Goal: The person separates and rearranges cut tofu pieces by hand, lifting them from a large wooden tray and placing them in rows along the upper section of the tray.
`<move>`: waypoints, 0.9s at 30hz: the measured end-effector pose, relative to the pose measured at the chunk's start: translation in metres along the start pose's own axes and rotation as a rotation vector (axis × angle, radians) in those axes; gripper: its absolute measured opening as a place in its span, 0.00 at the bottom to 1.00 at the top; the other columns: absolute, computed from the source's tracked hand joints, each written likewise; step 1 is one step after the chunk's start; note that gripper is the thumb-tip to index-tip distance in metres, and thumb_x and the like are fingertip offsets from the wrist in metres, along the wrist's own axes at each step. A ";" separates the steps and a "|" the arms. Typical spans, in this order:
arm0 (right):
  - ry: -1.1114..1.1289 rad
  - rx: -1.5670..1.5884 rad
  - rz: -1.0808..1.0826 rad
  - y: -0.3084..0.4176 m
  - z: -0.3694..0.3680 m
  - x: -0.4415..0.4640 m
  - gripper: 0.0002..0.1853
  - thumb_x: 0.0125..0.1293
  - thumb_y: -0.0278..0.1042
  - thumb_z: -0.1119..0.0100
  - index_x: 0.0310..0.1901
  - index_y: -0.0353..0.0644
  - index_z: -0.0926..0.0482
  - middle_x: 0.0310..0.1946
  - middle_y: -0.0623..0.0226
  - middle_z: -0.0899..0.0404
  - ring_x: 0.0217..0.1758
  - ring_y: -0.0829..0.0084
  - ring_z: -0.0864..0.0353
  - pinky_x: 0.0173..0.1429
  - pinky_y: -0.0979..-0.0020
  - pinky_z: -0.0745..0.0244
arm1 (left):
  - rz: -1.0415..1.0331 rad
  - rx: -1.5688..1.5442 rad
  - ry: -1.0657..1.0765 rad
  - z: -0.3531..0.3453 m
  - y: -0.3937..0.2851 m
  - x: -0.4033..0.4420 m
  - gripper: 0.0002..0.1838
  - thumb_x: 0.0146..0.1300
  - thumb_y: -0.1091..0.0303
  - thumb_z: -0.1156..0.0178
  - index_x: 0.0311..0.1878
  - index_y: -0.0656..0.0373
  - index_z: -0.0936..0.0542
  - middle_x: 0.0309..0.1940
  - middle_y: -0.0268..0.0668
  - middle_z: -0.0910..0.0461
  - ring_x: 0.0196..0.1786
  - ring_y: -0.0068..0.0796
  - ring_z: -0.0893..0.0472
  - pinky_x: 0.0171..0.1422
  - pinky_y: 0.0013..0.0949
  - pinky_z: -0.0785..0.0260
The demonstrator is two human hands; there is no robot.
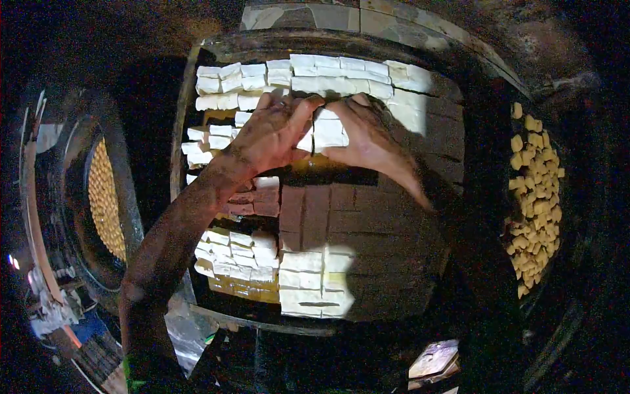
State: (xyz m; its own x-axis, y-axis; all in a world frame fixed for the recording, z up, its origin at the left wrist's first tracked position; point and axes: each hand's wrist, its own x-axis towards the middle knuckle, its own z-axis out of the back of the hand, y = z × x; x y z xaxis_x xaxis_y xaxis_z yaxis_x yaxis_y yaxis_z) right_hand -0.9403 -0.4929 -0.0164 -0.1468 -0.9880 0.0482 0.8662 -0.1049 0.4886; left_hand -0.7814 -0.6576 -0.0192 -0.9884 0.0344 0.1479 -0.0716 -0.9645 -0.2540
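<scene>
White rectangular blocks (pixel 341 73) lie in close rows on a wooden tray with a raised rim (pixel 262 323). Sunlight brightens part of them and shadow darkens the rest. My left hand (pixel 270 134) and my right hand (pixel 374 134) reach over the upper middle of the tray. Between them is a small group of white blocks (pixel 330 133), with my left fingers at its left side and my right thumb and fingers around its right side. Both hands are curved and press on this group from the two sides. Their far fingertips are partly hidden.
Round yellowish pieces fill a pan (pixel 105 203) at the left. Several tan cubes (pixel 535 197) lie in a dark container at the right. More white blocks (pixel 239 253) stand at the tray's lower left. Stone paving (pixel 394 26) runs behind the tray.
</scene>
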 end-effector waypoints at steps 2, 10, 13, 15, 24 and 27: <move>-0.039 -0.119 0.042 -0.002 0.004 -0.006 0.42 0.47 0.49 0.24 0.63 0.38 0.30 0.58 0.49 0.23 0.61 0.48 0.26 0.67 0.54 0.31 | -0.074 0.113 -0.051 0.004 -0.004 0.000 0.47 0.47 0.59 0.23 0.69 0.58 0.38 0.57 0.44 0.23 0.58 0.46 0.23 0.62 0.49 0.39; 0.083 -0.139 -0.055 -0.037 0.046 -0.037 0.48 0.39 0.39 0.20 0.64 0.34 0.31 0.60 0.48 0.27 0.63 0.50 0.26 0.68 0.57 0.33 | -0.040 0.087 -0.085 -0.014 -0.035 0.033 0.40 0.55 0.47 0.31 0.65 0.61 0.32 0.59 0.46 0.25 0.63 0.43 0.26 0.67 0.49 0.40; 0.162 -0.063 -0.075 -0.046 0.019 -0.036 0.46 0.38 0.37 0.21 0.62 0.33 0.30 0.60 0.45 0.27 0.63 0.50 0.26 0.65 0.58 0.30 | -0.027 0.217 0.050 -0.025 -0.048 0.055 0.36 0.56 0.45 0.32 0.59 0.64 0.26 0.53 0.45 0.21 0.55 0.40 0.20 0.68 0.47 0.40; -0.112 -0.243 -0.029 -0.052 -0.003 -0.038 0.44 0.38 0.36 0.21 0.61 0.34 0.29 0.55 0.45 0.24 0.60 0.50 0.23 0.62 0.59 0.28 | -0.011 0.200 0.065 -0.030 -0.045 0.060 0.36 0.56 0.45 0.32 0.59 0.64 0.26 0.52 0.45 0.20 0.54 0.41 0.20 0.68 0.46 0.39; 0.037 -0.029 -0.071 -0.055 0.014 -0.034 0.39 0.39 0.37 0.22 0.57 0.38 0.27 0.46 0.48 0.20 0.54 0.50 0.20 0.58 0.58 0.26 | 0.022 0.136 0.035 -0.035 -0.043 0.060 0.38 0.52 0.44 0.29 0.58 0.62 0.26 0.52 0.44 0.19 0.56 0.44 0.20 0.67 0.47 0.38; -0.096 -0.220 0.021 -0.033 0.019 -0.035 0.35 0.44 0.34 0.25 0.57 0.37 0.28 0.48 0.49 0.22 0.56 0.50 0.22 0.59 0.57 0.26 | 0.082 0.164 0.141 -0.012 -0.057 0.054 0.39 0.52 0.44 0.28 0.60 0.62 0.27 0.57 0.46 0.22 0.59 0.45 0.22 0.68 0.47 0.38</move>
State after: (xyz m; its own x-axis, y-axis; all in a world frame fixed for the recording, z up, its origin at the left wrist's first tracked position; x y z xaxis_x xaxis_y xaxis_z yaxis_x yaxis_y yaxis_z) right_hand -0.9730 -0.4530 -0.0176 -0.1631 -0.9760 0.1441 0.9512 -0.1168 0.2855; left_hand -0.8321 -0.5978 -0.0079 -0.9998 -0.0207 -0.0048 0.0211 -0.9948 -0.0994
